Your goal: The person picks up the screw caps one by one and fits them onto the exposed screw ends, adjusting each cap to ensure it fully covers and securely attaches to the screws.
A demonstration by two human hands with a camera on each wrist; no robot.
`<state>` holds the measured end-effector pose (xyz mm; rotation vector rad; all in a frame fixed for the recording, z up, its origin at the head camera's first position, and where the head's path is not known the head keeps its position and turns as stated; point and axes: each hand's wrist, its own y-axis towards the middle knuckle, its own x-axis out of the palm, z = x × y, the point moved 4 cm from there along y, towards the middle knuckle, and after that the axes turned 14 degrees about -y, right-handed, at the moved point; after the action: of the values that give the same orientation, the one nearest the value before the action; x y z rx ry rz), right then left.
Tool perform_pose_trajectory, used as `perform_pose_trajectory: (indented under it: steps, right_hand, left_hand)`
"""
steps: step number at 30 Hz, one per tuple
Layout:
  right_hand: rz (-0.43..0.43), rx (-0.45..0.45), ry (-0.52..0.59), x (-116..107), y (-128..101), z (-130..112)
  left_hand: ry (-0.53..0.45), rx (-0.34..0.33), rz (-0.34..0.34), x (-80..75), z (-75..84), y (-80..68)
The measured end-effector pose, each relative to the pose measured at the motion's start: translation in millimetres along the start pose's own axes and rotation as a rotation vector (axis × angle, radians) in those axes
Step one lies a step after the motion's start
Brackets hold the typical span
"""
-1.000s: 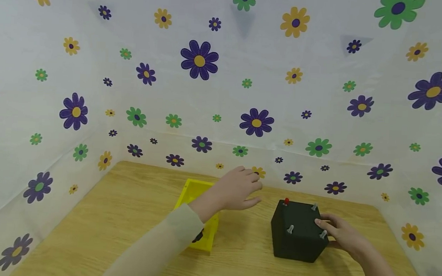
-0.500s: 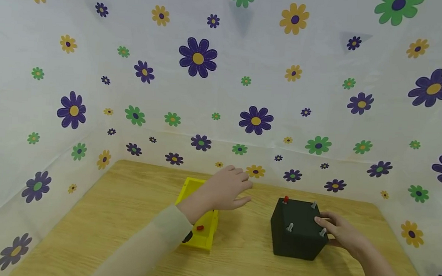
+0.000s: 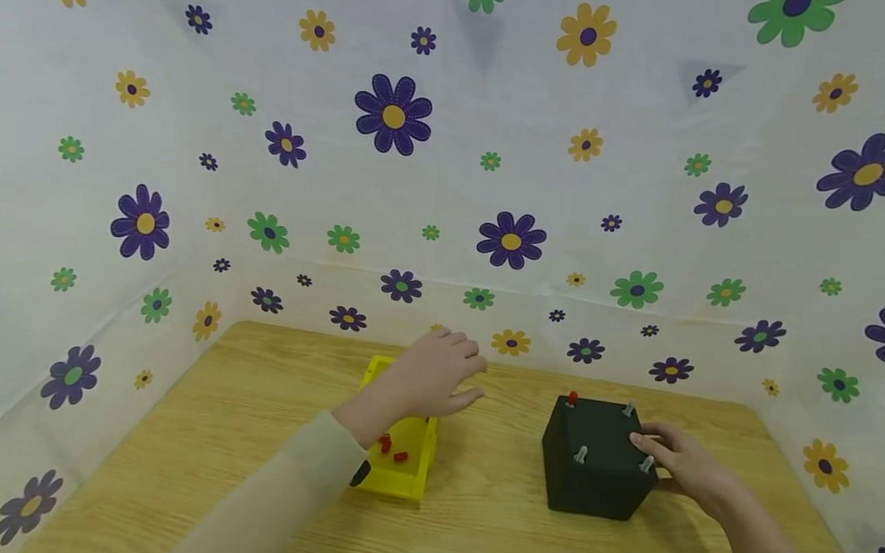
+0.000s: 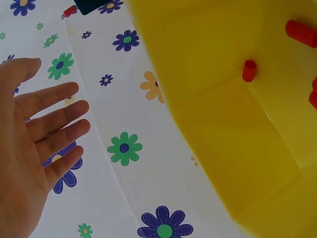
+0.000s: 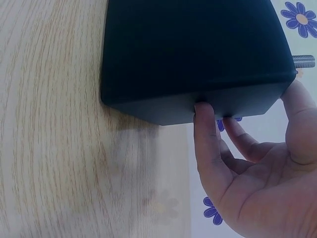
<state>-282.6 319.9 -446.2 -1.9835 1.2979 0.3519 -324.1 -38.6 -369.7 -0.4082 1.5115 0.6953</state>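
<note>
I'm hovering my empty, spread left hand [image 3: 439,376]; red caps [image 3: 400,456] are lying below its wrist. My right hand [image 3: 691,472] is gripping the box [image 3: 599,468].

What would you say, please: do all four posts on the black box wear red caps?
No, only the far left post has a red cap; the other three posts are bare.

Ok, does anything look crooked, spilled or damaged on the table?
Nothing stands out. The black box stands on the table, and the loose red caps I can see lie inside the yellow bin. Only one of the box's four bolts wears a red cap, which seems more like unfinished work than a fault.
</note>
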Motion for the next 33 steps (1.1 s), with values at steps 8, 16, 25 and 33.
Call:
perform_pose_trajectory:
  steps: [8, 16, 25, 33]
  right_hand:
    - [0.006, 0.000, -0.004, -2, 1, 0]
    - [0.002, 0.016, 0.008, -2, 0, -1]
    - [0.004, 0.006, -0.001, -1, -1, -2]
    - [0.007, 0.011, 0.015, 1, -2, -2]
  left_hand:
    - [0.012, -0.008, 0.034, -7.7, -5.1, -10.3]
    - [-0.019, -0.012, 0.067, -10.6, -7.9, -22.7]
    - [-0.020, -0.035, 0.069, -9.4, -13.9, -37.8]
    - [-0.043, -0.075, 0.054, -7.1, -20.4, -48.2]
